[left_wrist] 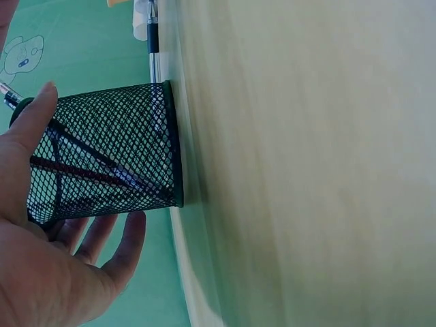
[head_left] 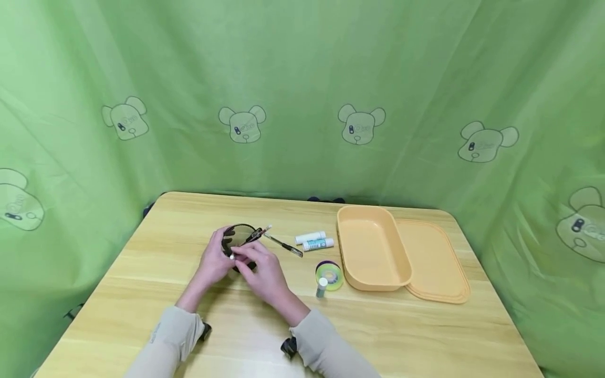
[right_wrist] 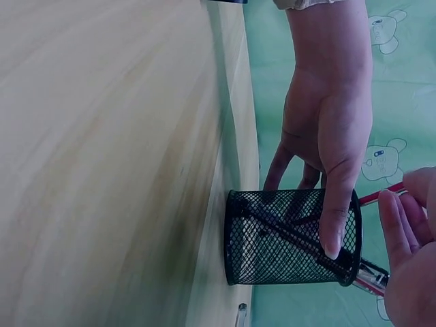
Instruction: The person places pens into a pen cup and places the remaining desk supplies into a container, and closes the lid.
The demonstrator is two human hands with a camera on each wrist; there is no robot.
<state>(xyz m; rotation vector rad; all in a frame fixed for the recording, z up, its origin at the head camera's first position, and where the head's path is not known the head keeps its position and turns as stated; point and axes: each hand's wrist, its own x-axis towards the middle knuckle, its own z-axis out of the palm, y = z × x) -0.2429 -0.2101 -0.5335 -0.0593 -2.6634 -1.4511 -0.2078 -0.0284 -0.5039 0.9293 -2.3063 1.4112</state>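
A black mesh pen cup [right_wrist: 286, 262] stands upright on the table at the left. My left hand [head_left: 216, 260] holds it from the side, its thumb along the mesh near the rim and its other fingers round the far side. Over the cup's mouth my right hand [head_left: 264, 273] pinches a thin red pen [right_wrist: 381, 193] between thumb and fingertips; its lower part is inside the cup. A black pen with a clear end [right_wrist: 371, 276] also leans in the cup and sticks out past the rim. In the left wrist view, dark sticks [left_wrist: 88, 148] show through the mesh.
A black-and-clear pen [head_left: 289, 248] lies right of the cup. Beyond it are two white glue sticks [head_left: 317, 244], a round green-and-purple tape roll [head_left: 334, 283] and a small upright glue stick [head_left: 322, 289]. An orange box [head_left: 375, 286] stands at the right, beside its lid [head_left: 439, 262].
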